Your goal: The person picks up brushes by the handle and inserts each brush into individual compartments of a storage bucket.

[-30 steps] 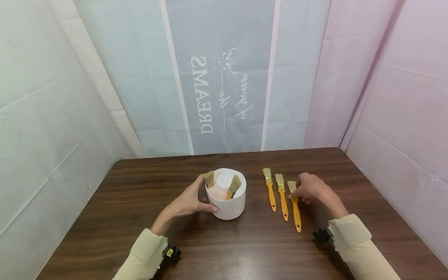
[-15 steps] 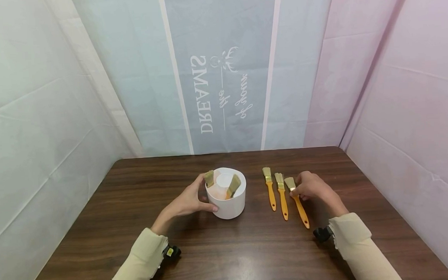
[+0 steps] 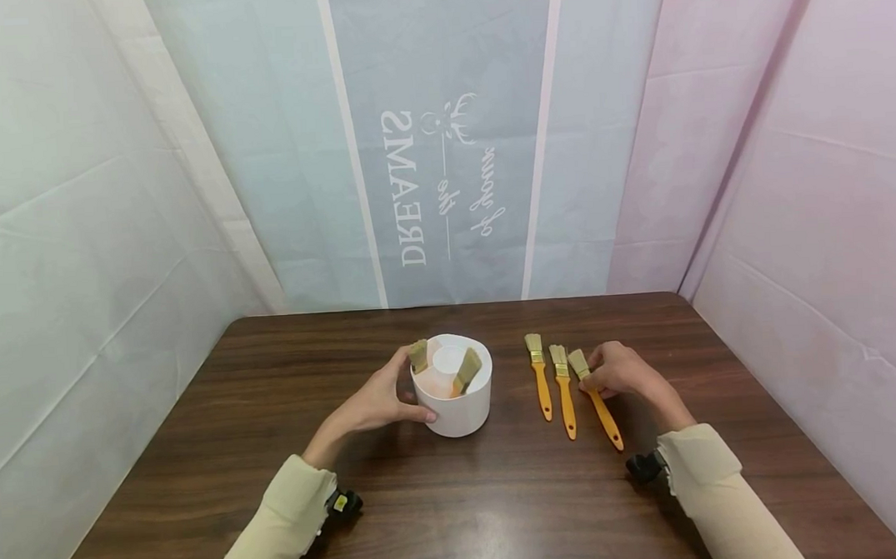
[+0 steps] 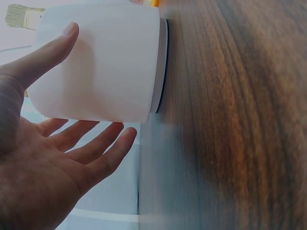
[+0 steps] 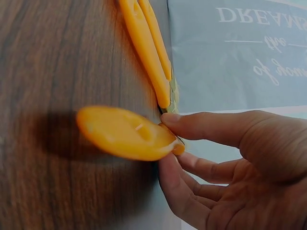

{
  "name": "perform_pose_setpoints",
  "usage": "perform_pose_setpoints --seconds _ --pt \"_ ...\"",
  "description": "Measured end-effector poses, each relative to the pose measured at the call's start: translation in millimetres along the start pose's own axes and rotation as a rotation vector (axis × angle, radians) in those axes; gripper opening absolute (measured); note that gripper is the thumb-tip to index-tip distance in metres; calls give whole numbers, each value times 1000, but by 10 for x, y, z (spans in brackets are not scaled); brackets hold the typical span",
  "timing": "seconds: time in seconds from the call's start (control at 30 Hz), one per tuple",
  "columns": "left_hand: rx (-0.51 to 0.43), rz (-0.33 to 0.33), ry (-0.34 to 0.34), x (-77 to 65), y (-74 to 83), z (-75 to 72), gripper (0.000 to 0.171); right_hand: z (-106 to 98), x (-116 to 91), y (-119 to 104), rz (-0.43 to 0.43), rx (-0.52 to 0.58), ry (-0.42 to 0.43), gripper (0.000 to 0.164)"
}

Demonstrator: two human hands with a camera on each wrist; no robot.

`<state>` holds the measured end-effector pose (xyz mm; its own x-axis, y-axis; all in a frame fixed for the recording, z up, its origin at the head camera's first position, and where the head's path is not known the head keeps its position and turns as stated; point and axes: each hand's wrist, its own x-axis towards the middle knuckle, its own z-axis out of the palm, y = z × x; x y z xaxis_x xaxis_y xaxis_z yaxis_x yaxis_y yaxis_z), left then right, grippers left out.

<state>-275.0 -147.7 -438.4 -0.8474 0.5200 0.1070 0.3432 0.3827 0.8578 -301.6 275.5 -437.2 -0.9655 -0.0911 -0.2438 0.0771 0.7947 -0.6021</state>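
Note:
A round white container (image 3: pixel 463 415) stands on the brown table, with two paintbrushes in it, bristles up: one paintbrush (image 3: pixel 468 369) at the right and another paintbrush (image 3: pixel 419 357) at the left rim. My left hand (image 3: pixel 378 400) holds the container's left side, thumb in front and fingers behind. In the left wrist view the thumb and fingers lie along the white wall. My right hand (image 3: pixel 621 369) pinches a yellow-handled paintbrush (image 3: pixel 606 420) near its metal band, between thumb and fingers. In the right wrist view its yellow handle (image 5: pixel 124 134) points towards the camera, with a shadow beneath it.
Two more yellow-handled paintbrushes lie side by side between the container and my right hand: the left paintbrush (image 3: pixel 543 390) and the middle paintbrush (image 3: pixel 567 406). A printed cloth (image 3: pixel 451 188) hangs behind the table's (image 3: pixel 458 512) far edge, and pale cloths flank both sides.
The paintbrush in my right hand has turned: its handle end has swung right and its bristles have shifted slightly left and away. My left hand and the container have stayed in place.

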Motion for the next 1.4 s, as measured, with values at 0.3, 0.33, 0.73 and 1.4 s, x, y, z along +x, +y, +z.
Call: perform_pose_setpoints --seconds 0.3,0.33,0.73,1.4 --pt "-19 -13 -12 -2 11 24 111 -10 24 44 -15 25 -26 38" --pt "-15 -11 -11 -2 10 27 112 -9 25 45 -16 29 -28 35" --pt "54 -1 17 5 5 77 123 -122 -11 22 -13 43 -24 30" --pt "-37 12 30 26 -9 78 115 -215 -140 -177 -1 214 -22 49"
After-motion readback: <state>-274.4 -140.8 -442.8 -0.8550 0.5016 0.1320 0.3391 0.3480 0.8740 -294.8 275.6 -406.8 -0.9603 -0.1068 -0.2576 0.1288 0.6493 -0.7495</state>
